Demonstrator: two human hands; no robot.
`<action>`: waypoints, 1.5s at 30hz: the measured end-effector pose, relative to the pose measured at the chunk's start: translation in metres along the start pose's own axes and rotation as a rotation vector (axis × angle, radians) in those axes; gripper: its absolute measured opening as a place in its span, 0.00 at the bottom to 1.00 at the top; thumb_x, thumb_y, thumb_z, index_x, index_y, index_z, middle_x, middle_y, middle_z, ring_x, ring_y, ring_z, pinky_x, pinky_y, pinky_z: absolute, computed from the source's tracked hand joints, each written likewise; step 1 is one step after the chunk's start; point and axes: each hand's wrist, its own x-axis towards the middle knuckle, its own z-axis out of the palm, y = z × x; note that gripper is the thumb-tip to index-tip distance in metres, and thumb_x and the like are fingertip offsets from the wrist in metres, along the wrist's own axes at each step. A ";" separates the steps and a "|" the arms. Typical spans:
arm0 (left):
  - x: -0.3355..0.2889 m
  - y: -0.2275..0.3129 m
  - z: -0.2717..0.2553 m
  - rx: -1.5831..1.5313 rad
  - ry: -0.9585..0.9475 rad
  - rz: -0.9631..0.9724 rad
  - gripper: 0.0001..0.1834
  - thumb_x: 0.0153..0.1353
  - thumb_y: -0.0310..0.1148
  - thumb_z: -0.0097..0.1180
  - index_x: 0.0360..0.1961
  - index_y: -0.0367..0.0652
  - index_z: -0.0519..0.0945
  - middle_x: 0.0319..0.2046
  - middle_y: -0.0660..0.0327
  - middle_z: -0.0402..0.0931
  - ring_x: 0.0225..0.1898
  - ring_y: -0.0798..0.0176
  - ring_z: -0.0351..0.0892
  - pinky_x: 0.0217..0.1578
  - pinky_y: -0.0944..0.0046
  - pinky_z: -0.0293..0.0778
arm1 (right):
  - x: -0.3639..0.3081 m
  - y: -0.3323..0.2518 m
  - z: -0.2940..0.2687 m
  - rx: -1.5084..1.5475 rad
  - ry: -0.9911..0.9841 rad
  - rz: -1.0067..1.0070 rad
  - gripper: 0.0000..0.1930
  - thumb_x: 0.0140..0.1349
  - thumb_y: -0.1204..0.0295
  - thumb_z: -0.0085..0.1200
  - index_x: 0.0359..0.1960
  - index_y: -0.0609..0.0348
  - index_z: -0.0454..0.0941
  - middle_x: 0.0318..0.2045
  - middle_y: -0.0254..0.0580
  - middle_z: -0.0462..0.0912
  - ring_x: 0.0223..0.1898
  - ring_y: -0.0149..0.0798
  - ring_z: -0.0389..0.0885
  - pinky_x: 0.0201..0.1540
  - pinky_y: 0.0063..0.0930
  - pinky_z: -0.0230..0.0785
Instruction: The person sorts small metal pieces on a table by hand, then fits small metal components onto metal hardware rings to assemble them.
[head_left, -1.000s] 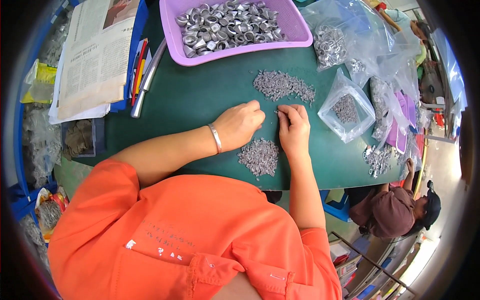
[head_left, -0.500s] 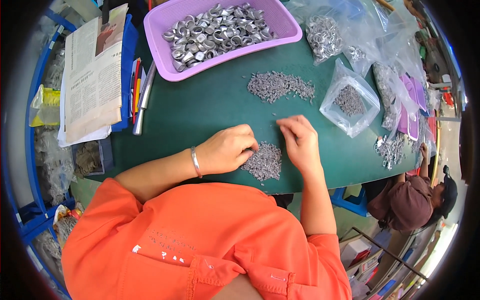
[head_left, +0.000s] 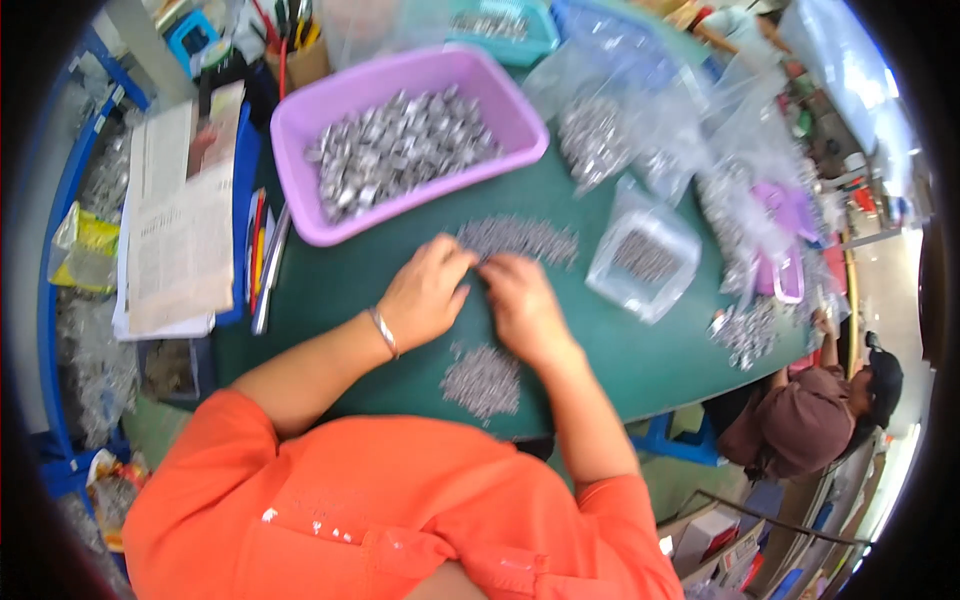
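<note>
The left hand point(head_left: 425, 290) reaches up and inward with its palm down, a bracelet point(head_left: 382, 333) on its wrist and the elbow swung wide. The right hand point(head_left: 525, 310) comes from the lower right, its forearm steeper, fingers bent toward the left hand. Their fingertips nearly meet at the near left edge of the far pile point(head_left: 520, 240) of small grey bits. The fingers are curled together rather than spread; blur hides their tips — I cannot tell whether either hand pinches a bit.

The near pile point(head_left: 482, 382) lies on the table between the forearms, close to the person's orange shirt point(head_left: 400, 490). Just beyond the far pile, the purple basket point(head_left: 410, 190) of metal rings blocks the way forward and left. An open clear bag point(head_left: 645, 260) of grey bits stands to the right, with more bags behind it.

Bare green table point(head_left: 600, 365) runs from the right forearm to the bag — its curved front edge passes below the near pile. Another strip lies left of the left forearm.
</note>
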 end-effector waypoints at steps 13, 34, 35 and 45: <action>-0.002 -0.006 0.012 -0.076 -0.100 0.022 0.12 0.46 0.22 0.62 0.34 0.40 0.77 0.32 0.55 0.71 0.36 0.48 0.74 0.38 0.55 0.72 | -0.023 -0.001 -0.006 -0.028 0.044 0.107 0.08 0.50 0.78 0.58 0.34 0.61 0.77 0.38 0.44 0.76 0.39 0.49 0.74 0.43 0.37 0.68; -0.031 0.002 0.003 -0.145 -0.021 -0.103 0.09 0.52 0.19 0.56 0.35 0.38 0.78 0.34 0.56 0.72 0.33 0.53 0.75 0.35 0.61 0.73 | -0.062 -0.014 -0.022 -0.091 0.094 0.141 0.11 0.50 0.86 0.52 0.36 0.62 0.79 0.37 0.46 0.77 0.39 0.48 0.74 0.43 0.36 0.67; -0.034 0.003 0.003 -0.132 -0.004 -0.072 0.09 0.52 0.19 0.55 0.35 0.38 0.78 0.34 0.56 0.72 0.33 0.53 0.75 0.35 0.61 0.73 | -0.065 -0.015 -0.021 -0.045 0.092 0.157 0.11 0.50 0.85 0.53 0.36 0.62 0.79 0.37 0.46 0.77 0.39 0.48 0.74 0.42 0.35 0.67; -0.019 0.005 0.018 0.006 -0.021 0.017 0.07 0.50 0.21 0.59 0.32 0.39 0.79 0.32 0.57 0.73 0.33 0.52 0.75 0.35 0.59 0.73 | -0.058 -0.013 -0.011 -0.077 0.087 0.207 0.08 0.47 0.80 0.61 0.30 0.58 0.79 0.29 0.38 0.75 0.31 0.43 0.71 0.35 0.32 0.66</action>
